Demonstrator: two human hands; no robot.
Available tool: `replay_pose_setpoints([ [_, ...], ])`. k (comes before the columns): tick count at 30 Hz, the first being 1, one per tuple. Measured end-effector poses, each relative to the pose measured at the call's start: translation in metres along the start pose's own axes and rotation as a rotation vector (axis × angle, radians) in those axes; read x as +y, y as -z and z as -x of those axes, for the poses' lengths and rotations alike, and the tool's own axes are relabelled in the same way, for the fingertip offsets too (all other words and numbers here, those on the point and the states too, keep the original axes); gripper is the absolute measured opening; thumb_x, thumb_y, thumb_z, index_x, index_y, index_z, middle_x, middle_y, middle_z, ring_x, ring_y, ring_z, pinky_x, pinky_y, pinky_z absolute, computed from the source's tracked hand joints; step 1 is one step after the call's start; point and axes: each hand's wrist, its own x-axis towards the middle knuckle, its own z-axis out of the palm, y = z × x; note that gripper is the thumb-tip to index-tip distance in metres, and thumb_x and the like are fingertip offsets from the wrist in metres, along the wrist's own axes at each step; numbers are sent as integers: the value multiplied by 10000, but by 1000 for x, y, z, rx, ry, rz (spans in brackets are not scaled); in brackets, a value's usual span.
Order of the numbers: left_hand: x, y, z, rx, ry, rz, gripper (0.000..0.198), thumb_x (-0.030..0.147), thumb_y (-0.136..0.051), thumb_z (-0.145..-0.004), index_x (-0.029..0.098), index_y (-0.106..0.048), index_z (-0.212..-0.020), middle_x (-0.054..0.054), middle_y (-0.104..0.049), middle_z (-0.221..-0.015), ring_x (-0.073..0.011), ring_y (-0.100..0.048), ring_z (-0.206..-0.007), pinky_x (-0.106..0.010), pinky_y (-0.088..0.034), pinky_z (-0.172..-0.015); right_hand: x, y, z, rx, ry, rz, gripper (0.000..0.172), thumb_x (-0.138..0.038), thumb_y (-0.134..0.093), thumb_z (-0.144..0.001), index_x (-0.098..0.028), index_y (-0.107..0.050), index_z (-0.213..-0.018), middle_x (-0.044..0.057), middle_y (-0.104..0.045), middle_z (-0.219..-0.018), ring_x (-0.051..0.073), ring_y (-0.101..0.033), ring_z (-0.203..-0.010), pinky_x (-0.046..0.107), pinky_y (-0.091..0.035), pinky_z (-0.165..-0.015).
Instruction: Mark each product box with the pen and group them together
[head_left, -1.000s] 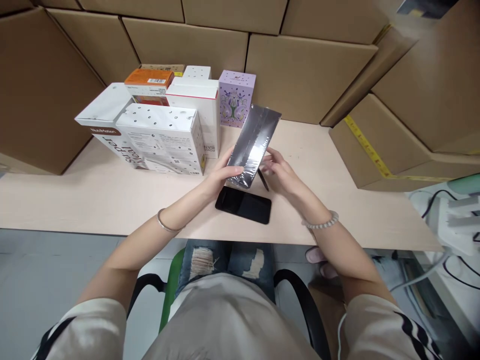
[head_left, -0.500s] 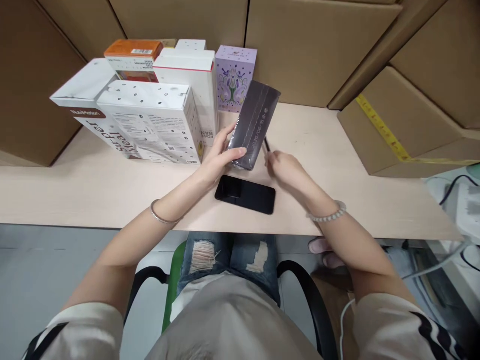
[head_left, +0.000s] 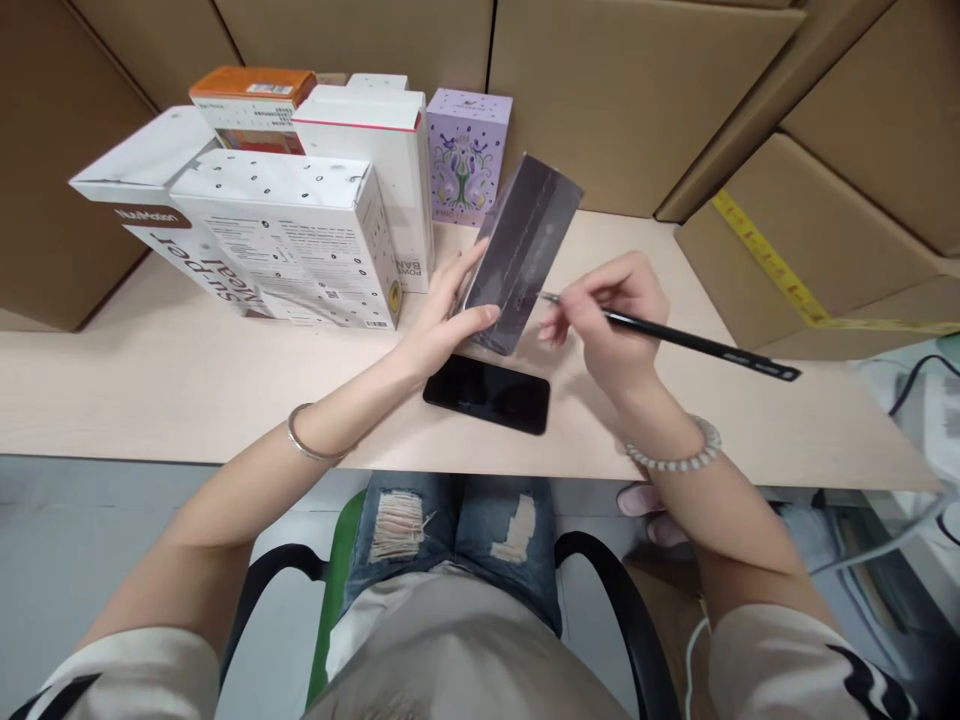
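Observation:
My left hand [head_left: 454, 310] is closed around the lower left side of a dark box [head_left: 529, 250] in shiny clear wrap. The box is tilted, with its long side face turned up and faint printing along it. In my right hand [head_left: 619, 315] is a slim black pen [head_left: 705, 347], pinched between thumb and fingers near its tip. The pen's silver tip is close to the box's right side; whether it touches I cannot tell. A black smartphone [head_left: 487, 395] lies screen up on the table just below the box.
White boxes [head_left: 277, 250], an orange-topped box [head_left: 251, 85] and a purple box [head_left: 469, 150] stand at the back left of the wooden table [head_left: 150, 390]. Large cardboard cartons [head_left: 817, 240], one with yellow tape, line the back and right. Cables [head_left: 919, 385] run at the far right.
My right hand has turned and lifted, and the pen now shows at full length pointing right. The box has tilted further and shifted slightly right in my left hand.

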Motion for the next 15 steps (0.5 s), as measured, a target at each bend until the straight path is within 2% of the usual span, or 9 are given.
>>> replay_pose_setpoints([
  [3,3,-5,2,-25,-39,-54,773,542,-861,-790,332,-640,-1501,-13,-538,-1671,-429,-245,-1677,-564,-121,-1407,-7,-2,8,-102,-9,54,415,-625,-850,-842,-293,-607,-788,-35,-671,-705,138,-609,-590,314,-507,-536],
  [6,7,-11,5,-20,-61,-95,726,626,-788,-864,325,-640,-1509,-10,-512,-1697,-403,-224,-1692,-533,-90,-1412,-9,-1,12,-175,-6,76,368,-573,-841,-870,-291,-632,-759,-29,-669,-733,146,-604,-644,327,-507,-586],
  [10,9,-15,9,-13,-57,-104,661,688,-681,-945,355,-640,-1514,37,-490,-1715,-361,-219,-1700,-487,-56,-1418,-10,3,10,-205,39,115,362,-520,-826,-902,-275,-634,-716,-29,-637,-697,137,-545,-614,321,-439,-569],
  [15,8,-16,12,8,-42,-122,663,669,-702,-944,360,-630,-1526,36,-482,-1718,-381,-201,-1702,-508,-45,-1413,-12,5,7,-277,75,212,375,-505,-793,-925,-267,-625,-689,-16,-645,-683,145,-549,-615,329,-442,-584],
])
